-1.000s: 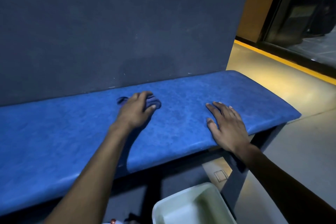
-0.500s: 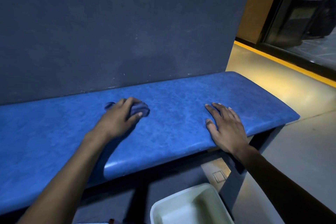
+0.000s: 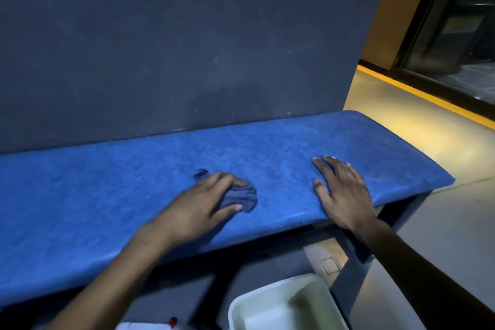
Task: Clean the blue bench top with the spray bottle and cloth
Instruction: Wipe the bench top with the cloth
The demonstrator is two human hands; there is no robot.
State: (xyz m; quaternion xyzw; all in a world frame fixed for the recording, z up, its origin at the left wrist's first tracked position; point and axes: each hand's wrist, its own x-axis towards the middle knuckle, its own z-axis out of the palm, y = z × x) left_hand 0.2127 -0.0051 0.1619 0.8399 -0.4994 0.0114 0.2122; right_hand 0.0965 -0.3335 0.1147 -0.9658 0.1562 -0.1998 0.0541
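The blue padded bench top (image 3: 107,195) runs left to right against a dark wall. My left hand (image 3: 198,206) presses a crumpled blue-grey cloth (image 3: 241,197) onto the middle of the bench, fingers curled over it. My right hand (image 3: 340,190) lies flat on the bench near its right end, fingers spread, holding nothing. The spray bottle is mostly out of view; only a small red bit (image 3: 173,321) shows at the bottom edge, and I cannot tell what it belongs to.
A white plastic tub (image 3: 284,303) stands on the floor below the bench front. The dark wall (image 3: 187,48) backs the bench. The grey bench leg (image 3: 348,284) is at the right. Lit floor with a yellow stripe (image 3: 428,96) lies beyond the right end.
My left hand slid the cloth first to the left, then back right and nearer the front edge. My right hand stayed flat in place.
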